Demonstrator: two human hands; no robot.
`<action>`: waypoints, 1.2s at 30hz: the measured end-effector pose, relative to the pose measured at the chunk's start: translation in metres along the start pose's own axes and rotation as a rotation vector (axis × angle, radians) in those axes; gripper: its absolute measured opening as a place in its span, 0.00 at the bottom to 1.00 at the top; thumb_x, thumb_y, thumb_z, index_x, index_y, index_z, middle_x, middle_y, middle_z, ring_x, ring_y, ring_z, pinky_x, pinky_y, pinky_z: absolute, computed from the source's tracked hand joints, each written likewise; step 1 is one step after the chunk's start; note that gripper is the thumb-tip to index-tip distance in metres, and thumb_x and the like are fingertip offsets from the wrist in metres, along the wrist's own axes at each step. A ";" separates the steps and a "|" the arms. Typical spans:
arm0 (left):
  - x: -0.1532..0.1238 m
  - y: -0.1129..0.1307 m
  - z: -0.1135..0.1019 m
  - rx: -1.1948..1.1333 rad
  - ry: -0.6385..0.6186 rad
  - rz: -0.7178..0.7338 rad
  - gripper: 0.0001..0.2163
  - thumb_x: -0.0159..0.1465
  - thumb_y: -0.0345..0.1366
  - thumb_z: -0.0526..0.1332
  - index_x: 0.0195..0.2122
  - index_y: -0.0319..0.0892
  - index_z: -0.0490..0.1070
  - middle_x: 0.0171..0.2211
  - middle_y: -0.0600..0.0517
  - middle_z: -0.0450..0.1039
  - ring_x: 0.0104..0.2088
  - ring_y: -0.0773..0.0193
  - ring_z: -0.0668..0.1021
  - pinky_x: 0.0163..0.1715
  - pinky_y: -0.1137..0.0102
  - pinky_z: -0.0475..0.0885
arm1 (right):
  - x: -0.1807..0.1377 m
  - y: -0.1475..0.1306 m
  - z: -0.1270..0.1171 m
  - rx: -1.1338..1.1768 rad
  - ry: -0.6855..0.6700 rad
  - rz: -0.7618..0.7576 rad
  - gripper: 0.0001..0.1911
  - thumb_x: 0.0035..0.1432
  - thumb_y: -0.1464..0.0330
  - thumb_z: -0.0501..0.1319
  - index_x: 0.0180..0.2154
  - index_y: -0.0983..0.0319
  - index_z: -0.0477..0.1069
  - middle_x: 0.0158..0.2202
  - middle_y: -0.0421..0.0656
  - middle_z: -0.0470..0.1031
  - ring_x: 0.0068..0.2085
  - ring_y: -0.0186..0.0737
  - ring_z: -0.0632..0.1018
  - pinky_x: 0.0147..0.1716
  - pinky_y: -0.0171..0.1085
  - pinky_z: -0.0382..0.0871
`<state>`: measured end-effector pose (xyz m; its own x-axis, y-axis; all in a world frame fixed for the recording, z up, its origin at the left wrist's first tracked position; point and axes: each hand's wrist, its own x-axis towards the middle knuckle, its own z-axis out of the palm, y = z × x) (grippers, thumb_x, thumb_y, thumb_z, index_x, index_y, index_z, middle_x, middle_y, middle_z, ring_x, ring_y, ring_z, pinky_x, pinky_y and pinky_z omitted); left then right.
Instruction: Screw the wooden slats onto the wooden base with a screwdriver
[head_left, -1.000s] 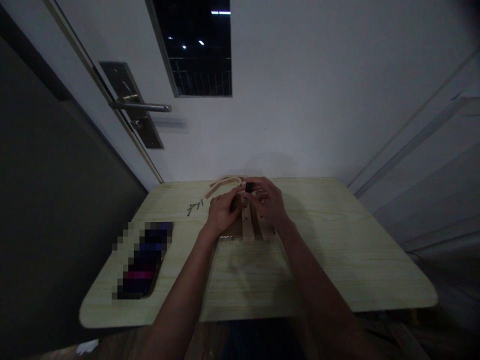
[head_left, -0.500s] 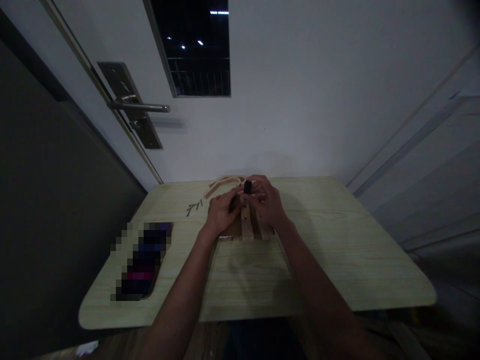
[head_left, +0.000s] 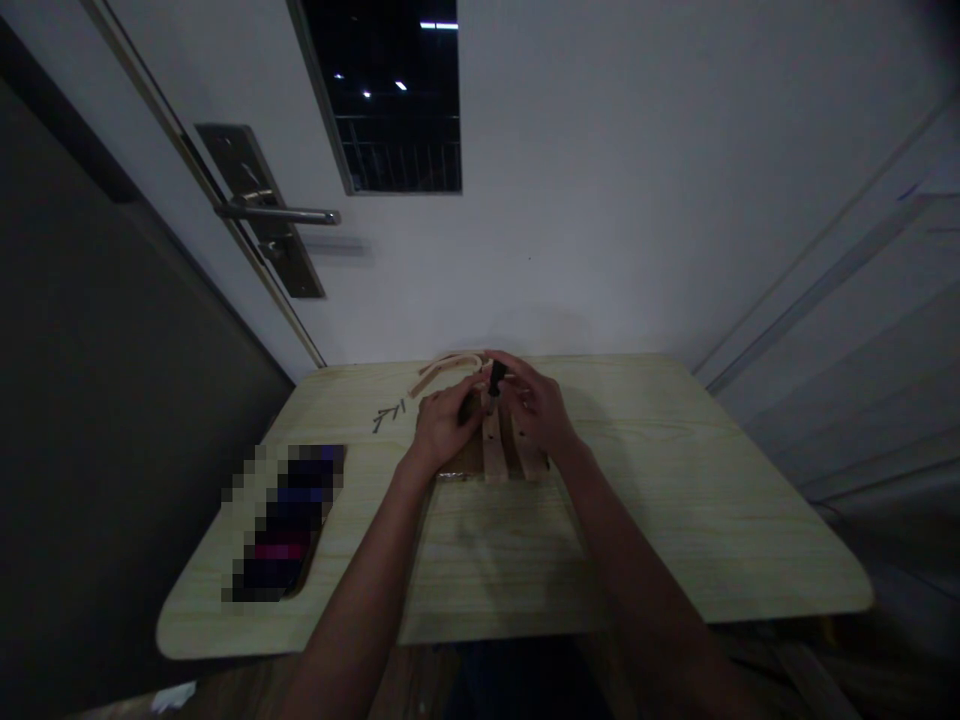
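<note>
bare hands [head_left: 444,425] [head_left: 541,412], two; small black-handled tool [head_left: 497,374], one; straight pale strips [head_left: 493,455], two; flat dark phone [head_left: 300,520], one; silver metal door lever [head_left: 292,215], one.

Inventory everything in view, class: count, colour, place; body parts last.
table: one, pale, foreground
board: one, brown, centre
strips: two, pale, across board
curved wood: count unclear, pale, beyond board
tool: one, black, above board
small fasteners: several, grey, board's left
device: one, dark, table's left
door: one, white, behind table
handle: one, metallic, on door
window: one, dark, in door
panel: one, dark, left
left grip: one, bare, on board
right grip: one, bare, holding tool
forearms: two, bare, across table
</note>
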<state>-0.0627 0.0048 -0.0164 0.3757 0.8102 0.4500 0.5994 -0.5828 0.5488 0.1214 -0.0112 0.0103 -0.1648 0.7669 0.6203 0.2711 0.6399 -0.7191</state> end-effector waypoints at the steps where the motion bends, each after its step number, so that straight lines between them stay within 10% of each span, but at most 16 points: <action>1: 0.000 0.000 0.000 0.002 -0.002 -0.003 0.24 0.66 0.38 0.61 0.64 0.46 0.65 0.51 0.46 0.80 0.46 0.52 0.82 0.48 0.57 0.76 | 0.001 0.000 0.001 0.000 0.006 0.001 0.21 0.67 0.67 0.57 0.59 0.52 0.71 0.55 0.44 0.79 0.41 0.38 0.84 0.29 0.33 0.80; 36: 0.001 0.001 0.000 0.012 -0.016 -0.009 0.23 0.67 0.39 0.61 0.63 0.46 0.65 0.49 0.48 0.81 0.46 0.52 0.82 0.48 0.58 0.76 | 0.000 -0.006 0.001 -0.001 0.026 -0.006 0.19 0.66 0.67 0.58 0.57 0.53 0.74 0.55 0.46 0.78 0.43 0.40 0.83 0.29 0.34 0.81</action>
<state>-0.0616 0.0051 -0.0155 0.3817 0.8163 0.4335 0.6110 -0.5748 0.5443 0.1187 -0.0150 0.0143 -0.1417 0.7617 0.6322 0.2711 0.6441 -0.7153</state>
